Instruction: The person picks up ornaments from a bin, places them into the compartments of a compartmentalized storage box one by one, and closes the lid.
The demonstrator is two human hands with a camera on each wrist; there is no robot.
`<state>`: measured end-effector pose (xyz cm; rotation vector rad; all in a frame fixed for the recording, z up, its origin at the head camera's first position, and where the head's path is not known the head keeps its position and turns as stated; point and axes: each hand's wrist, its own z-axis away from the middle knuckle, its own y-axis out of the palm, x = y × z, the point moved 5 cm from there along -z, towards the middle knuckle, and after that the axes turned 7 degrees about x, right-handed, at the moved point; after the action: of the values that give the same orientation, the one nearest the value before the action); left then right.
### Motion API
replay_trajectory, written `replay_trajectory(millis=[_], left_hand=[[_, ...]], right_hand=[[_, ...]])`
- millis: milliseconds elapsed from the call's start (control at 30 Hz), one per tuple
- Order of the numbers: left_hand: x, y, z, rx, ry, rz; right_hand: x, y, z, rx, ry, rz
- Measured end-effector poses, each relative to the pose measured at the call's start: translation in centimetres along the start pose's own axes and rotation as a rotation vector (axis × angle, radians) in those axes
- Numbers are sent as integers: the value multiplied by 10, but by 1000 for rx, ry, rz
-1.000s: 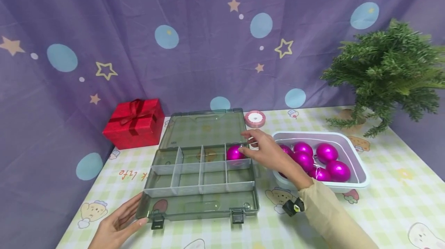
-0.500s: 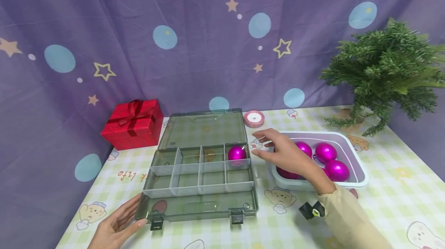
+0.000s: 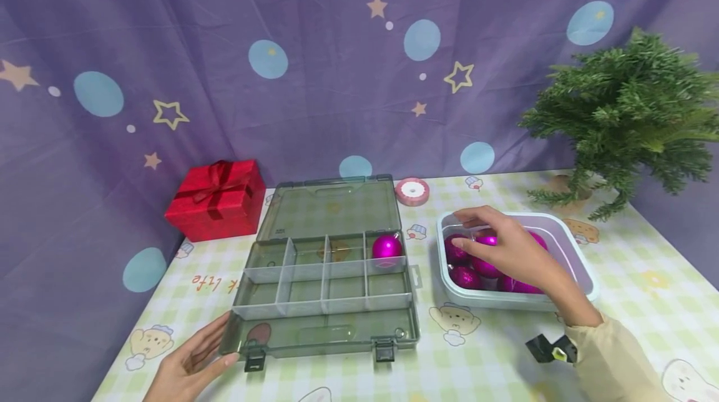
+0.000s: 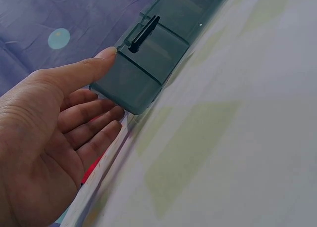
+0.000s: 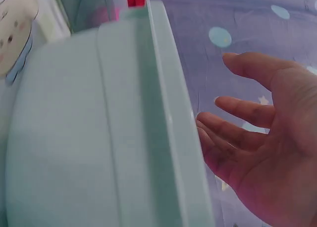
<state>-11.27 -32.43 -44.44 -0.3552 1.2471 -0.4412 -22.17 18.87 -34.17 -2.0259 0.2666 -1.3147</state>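
A translucent grey-green compartment box [image 3: 326, 347] lies with its lid laid back. One shiny magenta Christmas bauble [image 3: 386, 248] sits in its back right compartment. At the box's near left corner, my left hand [image 3: 188, 361] rests with thumb and fingertips against the edge; the left wrist view shows the fingers [image 4: 94, 120] relaxed beside that corner. My right hand [image 3: 508, 246] hovers over a pale blue tub [image 3: 505, 301] of magenta baubles [image 3: 465, 277], fingers spread and holding nothing. It hides part of the baubles. In the right wrist view, the tub wall [image 5: 64, 133] covers the contents.
Behind the box stands a red gift box [image 3: 219, 199] with a bow at the left. A ribbon spool [image 3: 412, 192] lies beside the raised lid's right edge. An artificial pine tree [image 3: 629, 108] stands at the back right, before a purple curtain [image 3: 337, 77].
My right hand has let go of the bauble in the back right compartment and moved right, over the tub. My left hand stays at the box corner.
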Motion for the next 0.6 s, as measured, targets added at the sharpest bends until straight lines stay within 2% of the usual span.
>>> replay_trajectory(millis=[233, 333, 600], left_hand=[[0, 0, 0, -5, 10, -5], [0, 0, 0, -3, 5, -8], [-2, 0, 1, -12, 37, -9]], right_hand=[[-13, -16, 21, -18, 57, 65], [-18, -21, 27, -25, 55, 86], [-29, -28, 40, -55, -2, 149]])
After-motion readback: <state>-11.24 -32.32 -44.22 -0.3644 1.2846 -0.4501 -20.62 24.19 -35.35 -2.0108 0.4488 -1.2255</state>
